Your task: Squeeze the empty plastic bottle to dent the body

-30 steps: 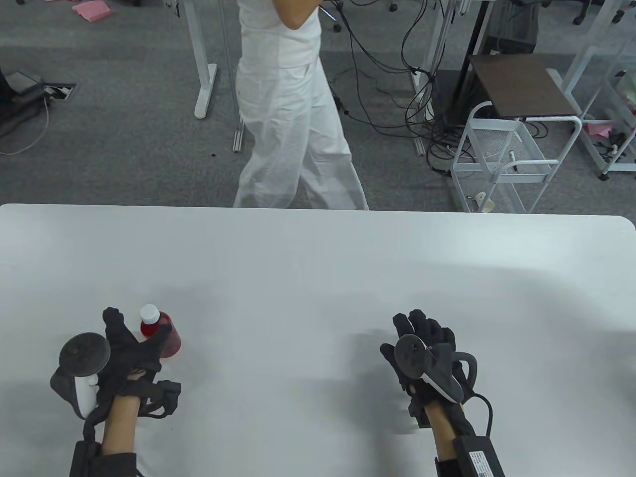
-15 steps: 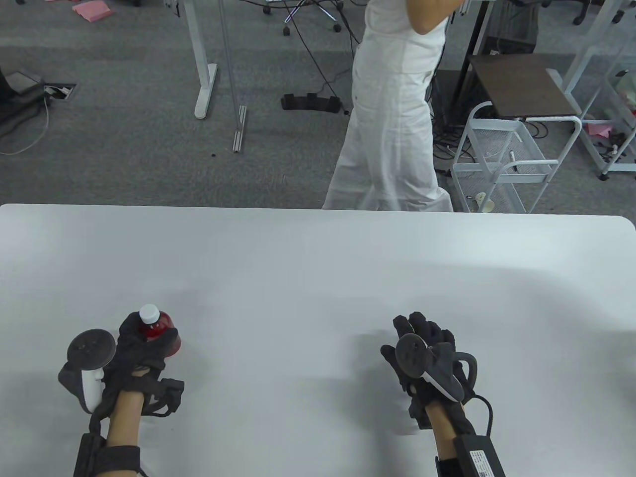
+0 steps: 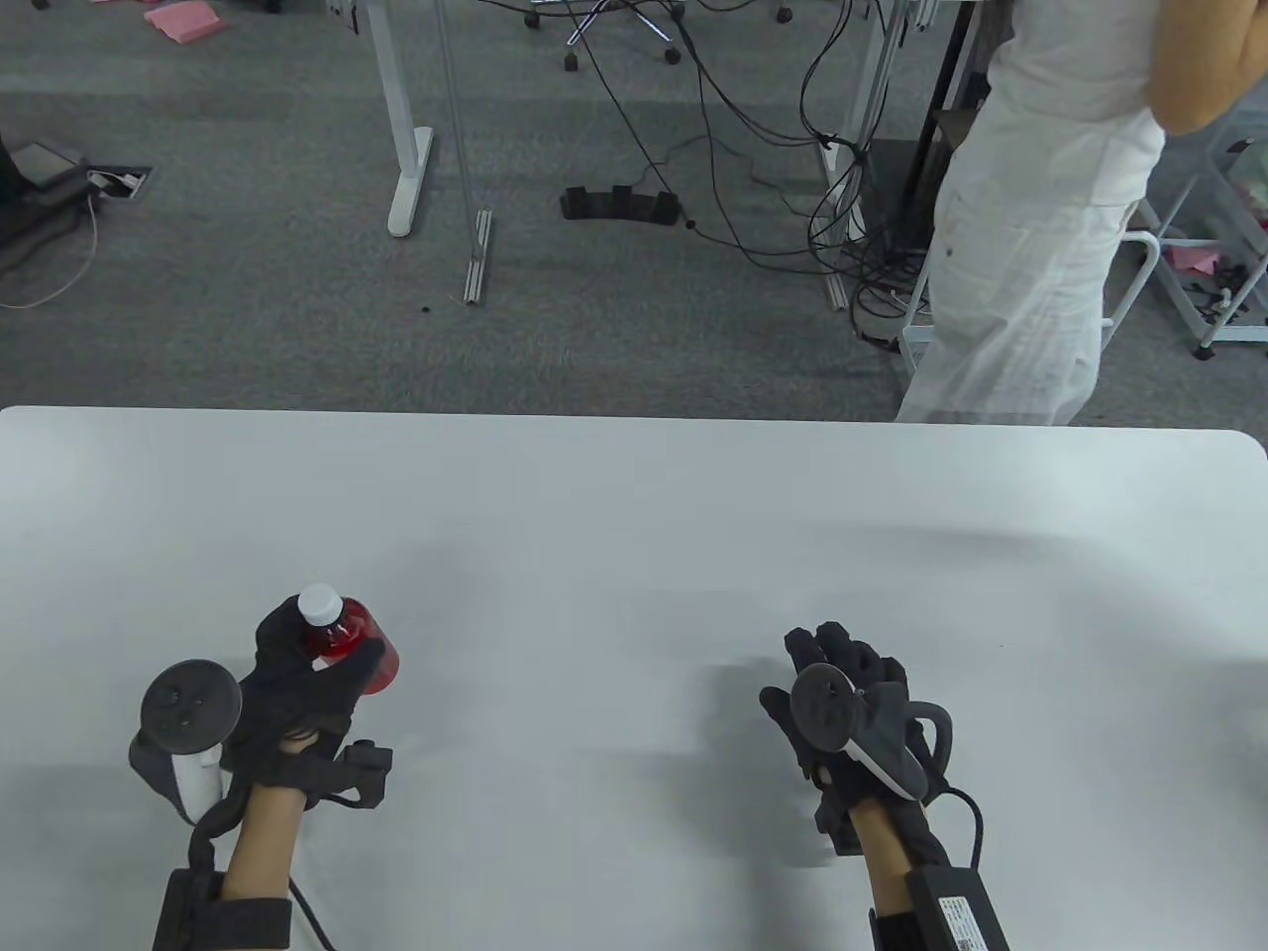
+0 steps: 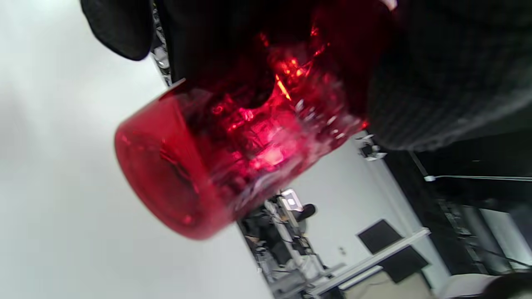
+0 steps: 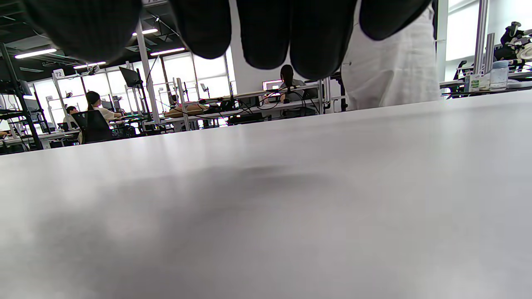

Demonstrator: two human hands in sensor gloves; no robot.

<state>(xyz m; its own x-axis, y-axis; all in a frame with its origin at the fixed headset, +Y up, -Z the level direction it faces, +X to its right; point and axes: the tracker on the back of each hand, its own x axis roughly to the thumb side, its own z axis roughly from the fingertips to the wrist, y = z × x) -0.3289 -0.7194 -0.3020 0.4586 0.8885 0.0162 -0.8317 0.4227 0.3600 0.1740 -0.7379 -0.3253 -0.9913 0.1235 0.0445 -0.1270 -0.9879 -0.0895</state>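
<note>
Red bottle (image 3: 347,644), white cap, gripped by left hand (image 3: 302,684); right hand (image 3: 842,693) relaxed, holding nothing.

Both hands wear black fabric sensor gloves. The left hand (image 3: 297,684) carries a tracker (image 3: 188,728) with a dark round disc and a white handle; a small black box (image 3: 365,775) sits at the wrist, with thin black cables looping to a black forearm strap (image 3: 223,916). The right hand (image 3: 842,693) has a dark grey tracker (image 3: 862,728) with a white edge and ring. A black cable (image 3: 976,822) curves to a labelled black unit (image 3: 956,911) strapped on the forearm.
</note>
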